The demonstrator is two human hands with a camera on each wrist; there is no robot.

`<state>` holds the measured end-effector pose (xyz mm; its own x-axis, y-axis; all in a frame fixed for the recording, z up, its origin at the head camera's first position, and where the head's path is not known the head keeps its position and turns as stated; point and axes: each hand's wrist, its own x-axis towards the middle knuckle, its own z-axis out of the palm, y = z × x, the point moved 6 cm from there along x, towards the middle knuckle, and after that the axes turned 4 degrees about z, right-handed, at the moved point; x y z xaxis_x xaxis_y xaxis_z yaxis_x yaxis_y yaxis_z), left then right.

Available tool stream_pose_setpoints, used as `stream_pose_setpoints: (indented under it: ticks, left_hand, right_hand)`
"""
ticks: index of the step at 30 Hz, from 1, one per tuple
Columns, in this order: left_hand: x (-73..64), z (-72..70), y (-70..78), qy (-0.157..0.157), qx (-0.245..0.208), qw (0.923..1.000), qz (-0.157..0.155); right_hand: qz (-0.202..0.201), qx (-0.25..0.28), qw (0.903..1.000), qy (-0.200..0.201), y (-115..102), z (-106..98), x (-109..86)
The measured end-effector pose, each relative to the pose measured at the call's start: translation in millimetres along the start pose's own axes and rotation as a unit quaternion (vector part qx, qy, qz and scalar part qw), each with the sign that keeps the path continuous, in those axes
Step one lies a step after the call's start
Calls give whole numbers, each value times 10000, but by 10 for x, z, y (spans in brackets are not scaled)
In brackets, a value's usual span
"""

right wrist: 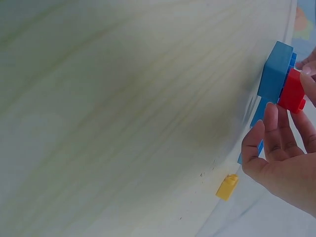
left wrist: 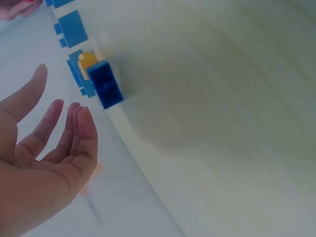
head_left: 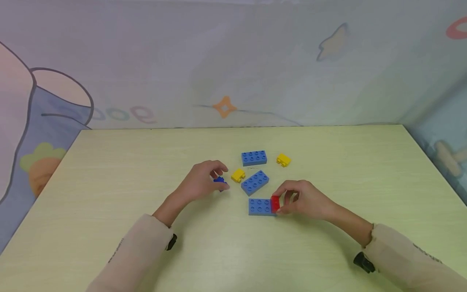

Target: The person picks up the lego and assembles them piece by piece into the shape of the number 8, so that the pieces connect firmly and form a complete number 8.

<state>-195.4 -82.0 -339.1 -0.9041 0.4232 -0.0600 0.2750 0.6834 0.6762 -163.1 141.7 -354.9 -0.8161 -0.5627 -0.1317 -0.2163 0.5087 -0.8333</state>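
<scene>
My right hand [head_left: 304,198] pinches a small red brick [head_left: 275,204] between thumb and fingers. That red brick sits on the right end of the nearest blue eight-stud brick [head_left: 260,207], studs up; in the right wrist view it rests against the studded face of the blue brick [right wrist: 275,74]. My left hand [head_left: 204,178] hovers around a small dark blue brick [head_left: 220,183], thumb and fingers spread apart. The left wrist view shows this dark blue brick [left wrist: 105,85] tipped on its side on the table, with a gap to the fingertips.
Two more blue eight-stud bricks lie behind, one angled [head_left: 255,182] and one farther back [head_left: 254,157]. A yellow brick [head_left: 238,175] is just right of the left hand; another yellow brick [head_left: 283,159] lies at the back right. A printed cloth [head_left: 164,61] hangs behind the table [head_left: 120,170].
</scene>
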Motion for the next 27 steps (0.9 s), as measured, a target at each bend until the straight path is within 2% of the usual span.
stream_pose_setpoints:
  ticks: [6,20,27]
  left_hand:
    - [45,7,-117,-104,78,9986,-518]
    - [125,120,-236,-322,296,9961,-762]
    - [136,149,-251,-305,447,9951,-831]
  right_hand:
    - [32,15,10000,-22,8,-2,3]
    - [44,36,10000,-50,21,1,13]
    - [104,-18,9999,-48,45,11,32]
